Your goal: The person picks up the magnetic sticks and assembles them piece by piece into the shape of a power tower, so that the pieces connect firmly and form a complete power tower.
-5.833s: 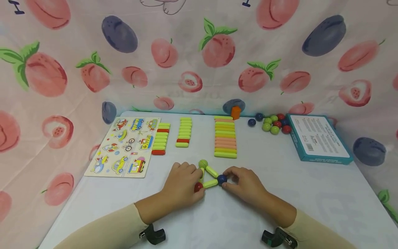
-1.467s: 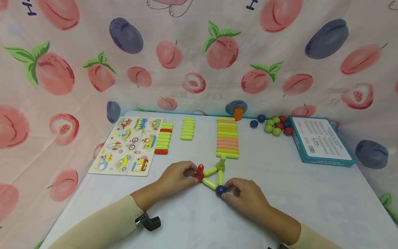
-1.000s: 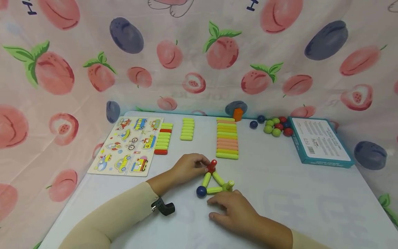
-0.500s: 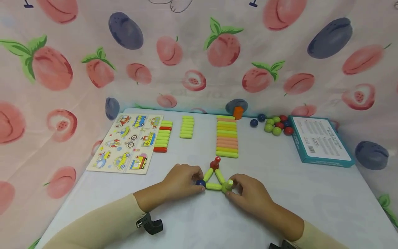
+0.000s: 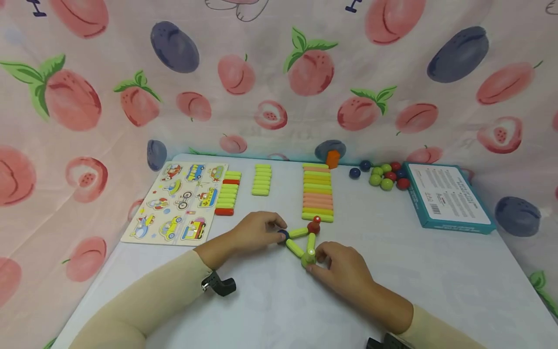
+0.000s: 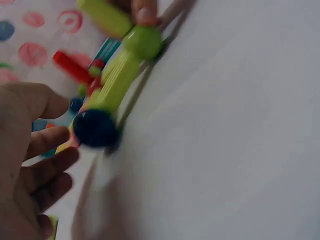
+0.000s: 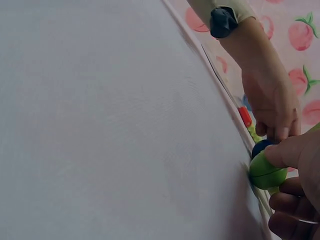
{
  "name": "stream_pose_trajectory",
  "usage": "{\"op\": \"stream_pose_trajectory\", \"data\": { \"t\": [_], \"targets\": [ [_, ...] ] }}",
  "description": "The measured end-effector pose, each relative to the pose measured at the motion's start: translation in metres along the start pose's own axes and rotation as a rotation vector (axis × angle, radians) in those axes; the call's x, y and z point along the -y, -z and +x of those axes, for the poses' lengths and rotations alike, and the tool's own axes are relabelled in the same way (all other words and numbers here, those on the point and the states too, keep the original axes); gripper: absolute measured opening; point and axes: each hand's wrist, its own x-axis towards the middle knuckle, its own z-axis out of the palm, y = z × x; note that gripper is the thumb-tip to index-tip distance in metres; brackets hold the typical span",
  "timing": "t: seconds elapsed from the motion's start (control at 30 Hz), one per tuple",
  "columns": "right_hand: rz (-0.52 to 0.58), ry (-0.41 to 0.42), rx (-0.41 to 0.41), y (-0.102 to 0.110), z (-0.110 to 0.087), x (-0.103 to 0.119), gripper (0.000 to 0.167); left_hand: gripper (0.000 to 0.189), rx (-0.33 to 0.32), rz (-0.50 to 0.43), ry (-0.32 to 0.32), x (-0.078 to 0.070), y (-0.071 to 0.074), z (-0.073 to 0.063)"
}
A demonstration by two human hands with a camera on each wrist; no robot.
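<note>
A triangle of magnetic sticks and balls lies mid-table, with light green sticks (image 5: 298, 232) as its sides. Its corners are a blue ball (image 5: 284, 235), a red ball (image 5: 313, 228) and a green ball (image 5: 308, 260). A red stick (image 6: 72, 66) stands on the red ball, a green stick (image 5: 311, 251) on the green one. My left hand (image 5: 255, 232) is at the blue ball; in the left wrist view its thumb and fingers are spread apart, fingertips right beside that ball. My right hand (image 5: 346, 269) pinches the green ball (image 7: 266, 170) between thumb and fingers.
Rows of sticks lie behind: a short green row (image 5: 261, 180), a longer mixed row (image 5: 317, 194), and a green and red row (image 5: 227, 194) beside a picture puzzle board (image 5: 174, 203). Loose balls (image 5: 387, 177) and a teal box (image 5: 453, 196) are at back right.
A red and a green stick left the short row and now stand on the red and green balls. The triangle has been turned; lately its blue corner swung away and the green corner nearer.
</note>
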Motion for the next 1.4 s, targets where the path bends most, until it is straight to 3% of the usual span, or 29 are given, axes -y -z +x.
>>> {"op": "stream_pose_trajectory", "data": {
  "t": [0.07,0.17,0.23,0.37,0.53,0.73,0.8,0.83,0.97,1.03,1.1,1.2,1.4],
  "targets": [
    [-0.001,0.000,0.003,-0.001,0.000,0.000,0.029,0.023,-0.070,0.052,0.021,0.009,0.009,0.008],
    [0.000,-0.023,0.020,-0.001,-0.003,-0.001,0.028,0.029,-0.183,0.231,0.082,0.022,0.018,0.021],
    [0.001,-0.037,0.023,-0.001,-0.006,-0.003,0.029,0.036,-0.209,0.334,0.116,0.028,0.020,0.029],
    [0.017,-0.021,0.000,0.000,-0.008,-0.005,0.029,0.042,-0.204,0.473,0.157,0.032,0.019,0.040],
    [0.025,0.015,-0.011,-0.001,-0.003,-0.005,0.030,0.023,-0.226,0.559,0.149,0.032,0.021,0.043],
    [0.035,0.018,-0.018,-0.001,-0.003,-0.006,0.028,0.025,-0.133,0.629,0.150,0.028,0.020,0.043],
    [0.040,0.023,-0.023,-0.001,-0.004,-0.007,0.028,0.023,-0.099,0.536,0.159,0.025,0.020,0.042],
    [0.040,0.023,-0.025,-0.001,-0.004,-0.007,0.028,0.021,-0.082,0.446,0.158,0.022,0.021,0.040],
    [0.037,0.018,-0.026,-0.002,-0.004,-0.008,0.029,0.020,-0.006,-0.043,0.099,0.010,0.024,0.033],
    [0.035,0.010,-0.022,-0.003,-0.003,-0.008,0.029,0.022,0.041,-0.226,0.037,0.005,0.025,0.028],
    [0.036,0.005,-0.018,-0.003,-0.003,-0.008,0.029,0.023,0.075,-0.304,-0.032,0.002,0.024,0.023],
    [0.034,0.001,-0.019,-0.003,-0.003,-0.008,0.029,0.022,0.119,-0.324,-0.097,0.004,0.020,0.018],
    [0.047,0.009,-0.024,-0.002,-0.003,-0.007,0.027,0.021,0.177,-0.340,-0.098,0.010,0.011,0.009]
  ]
}}
